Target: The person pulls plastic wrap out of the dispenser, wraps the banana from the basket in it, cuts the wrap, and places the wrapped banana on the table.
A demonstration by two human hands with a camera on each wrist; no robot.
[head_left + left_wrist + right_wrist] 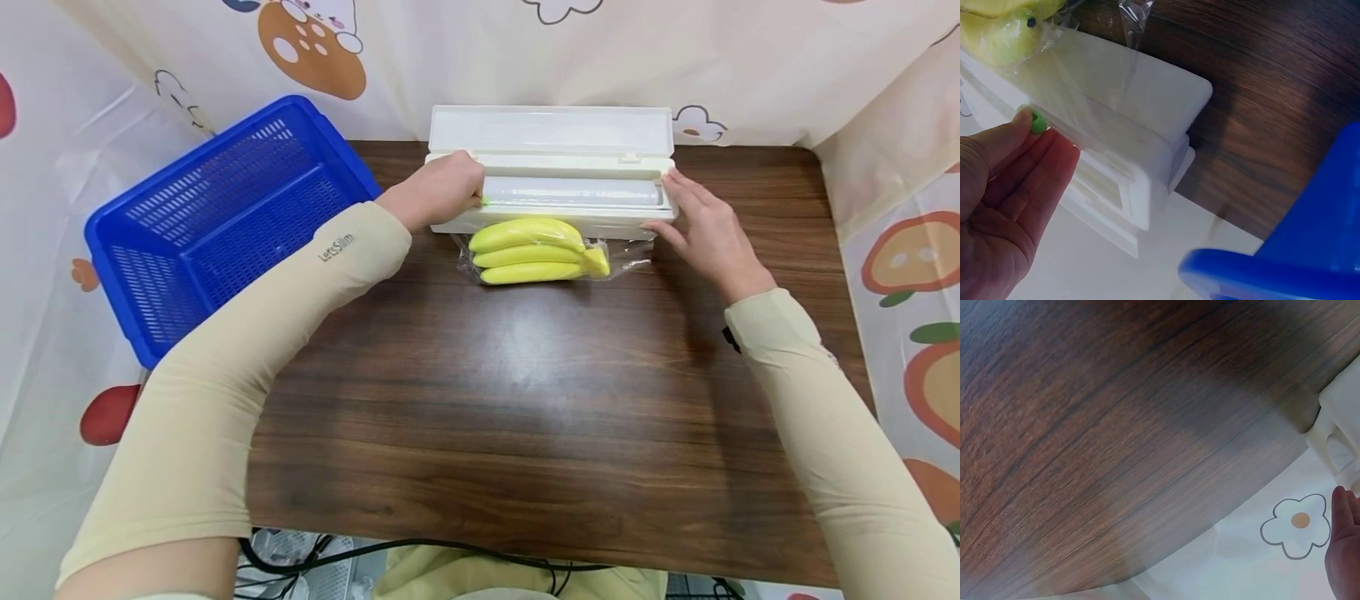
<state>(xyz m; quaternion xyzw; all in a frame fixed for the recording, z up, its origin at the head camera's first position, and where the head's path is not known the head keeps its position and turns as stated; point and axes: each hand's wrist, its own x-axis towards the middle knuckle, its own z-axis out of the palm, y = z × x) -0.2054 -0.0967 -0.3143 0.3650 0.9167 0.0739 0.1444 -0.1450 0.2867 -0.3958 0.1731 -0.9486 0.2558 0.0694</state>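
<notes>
A white cling film dispenser point(615, 223) lies at the back of the table, its lid point(551, 130) raised and a roll of film point(570, 192) inside. My left hand point(442, 187) is at its left part, pinching a small green slide cutter point(1037, 122) between thumb and fingers along the front edge. At the right end, my right hand point(708, 229) grips the dispenser, thumb low at the front and fingers over the top corner. Clear film point(626, 260) extends from the dispenser's front edge about a bunch of yellow bananas point(528, 250) lying just before it.
A blue plastic basket point(225, 225) stands at the left, close to my left forearm. Patterned cloth point(487, 67) hangs behind the table and at both sides. Black cables point(420, 546) run along the near edge of the wooden table point(525, 400).
</notes>
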